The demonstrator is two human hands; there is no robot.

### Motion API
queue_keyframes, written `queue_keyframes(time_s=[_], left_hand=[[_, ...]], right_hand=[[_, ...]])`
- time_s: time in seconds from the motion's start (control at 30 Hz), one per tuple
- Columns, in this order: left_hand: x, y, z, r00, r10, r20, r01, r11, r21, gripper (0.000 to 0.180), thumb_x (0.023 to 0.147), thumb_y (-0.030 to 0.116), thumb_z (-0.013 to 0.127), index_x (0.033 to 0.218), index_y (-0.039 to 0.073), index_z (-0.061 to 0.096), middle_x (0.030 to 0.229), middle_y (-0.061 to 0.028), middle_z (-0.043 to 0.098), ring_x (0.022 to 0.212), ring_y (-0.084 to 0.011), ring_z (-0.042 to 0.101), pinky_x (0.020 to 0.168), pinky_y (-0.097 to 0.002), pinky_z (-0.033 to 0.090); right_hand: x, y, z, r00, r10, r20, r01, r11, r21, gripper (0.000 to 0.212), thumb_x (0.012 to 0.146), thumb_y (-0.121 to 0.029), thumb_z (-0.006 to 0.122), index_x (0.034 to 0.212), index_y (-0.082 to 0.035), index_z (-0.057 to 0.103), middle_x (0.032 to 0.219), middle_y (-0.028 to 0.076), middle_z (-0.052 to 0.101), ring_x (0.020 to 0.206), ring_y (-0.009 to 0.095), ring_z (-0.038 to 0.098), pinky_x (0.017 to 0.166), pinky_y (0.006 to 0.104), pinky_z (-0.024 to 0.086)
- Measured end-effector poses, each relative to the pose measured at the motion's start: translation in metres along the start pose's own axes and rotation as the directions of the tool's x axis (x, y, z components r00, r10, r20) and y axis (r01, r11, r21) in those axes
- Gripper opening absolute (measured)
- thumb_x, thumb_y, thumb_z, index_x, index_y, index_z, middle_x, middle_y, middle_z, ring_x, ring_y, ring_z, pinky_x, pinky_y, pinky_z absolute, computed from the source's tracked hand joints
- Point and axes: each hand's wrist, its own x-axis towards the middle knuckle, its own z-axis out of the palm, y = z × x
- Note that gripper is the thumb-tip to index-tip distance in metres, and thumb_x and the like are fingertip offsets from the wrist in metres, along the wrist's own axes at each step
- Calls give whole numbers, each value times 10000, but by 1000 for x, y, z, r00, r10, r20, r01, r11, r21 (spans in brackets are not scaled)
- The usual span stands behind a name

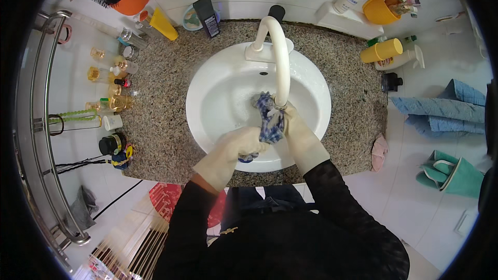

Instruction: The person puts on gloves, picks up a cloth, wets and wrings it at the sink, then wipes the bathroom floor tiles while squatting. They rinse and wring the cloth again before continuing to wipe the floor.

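Both my hands wear cream rubber gloves and are over the white washbasin (199,80). A wet blue-and-white checked cloth (271,124) is bunched between them, just below the spout of the white tap (282,67). My left hand (246,144) is closed round the cloth's lower part, and a bit of it pokes out under the fist. At the cloth's upper right side, my right hand (295,127) grips it close to the spout, which partly covers the fingers. Some water lies in the bowl.
Bottles and jars (106,75) line the speckled stone counter (161,93) on the left. A dark bottle (206,16) stands behind the basin. On the right are a yellow cup (381,51), a spray bottle (402,59), a pink cloth (379,153) and hanging blue towels (441,109).
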Motion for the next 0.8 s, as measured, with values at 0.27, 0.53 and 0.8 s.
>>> queue_keyframes(time_s=[0.27,0.53,0.8], left_hand=[[49,-43,44,849,-91,-521,-514,-369,-774,490,1106,382,603,1422,9,638,1293,-144,734,1179,-259,714,1049,-395,588],[43,0,41,862,-134,-489,-504,-329,-798,312,1161,201,476,1361,-3,602,1215,-143,727,1147,-263,729,1005,-411,625],[63,-21,64,871,-70,-486,-484,-292,-825,229,1097,149,574,1279,45,668,1182,-87,746,1120,-219,723,1006,-356,601]], right_hand=[[-82,41,32,963,-228,146,257,598,-759,574,962,-185,782,1494,-73,597,1289,121,734,1269,277,667,1138,443,510],[-53,40,2,922,-370,114,359,711,-605,515,985,-107,590,1497,-72,614,1371,199,701,1258,276,685,1113,376,527],[-50,18,34,879,-454,146,369,453,-812,409,998,-182,659,1373,-18,664,1276,205,708,1153,346,702,1045,429,539]])
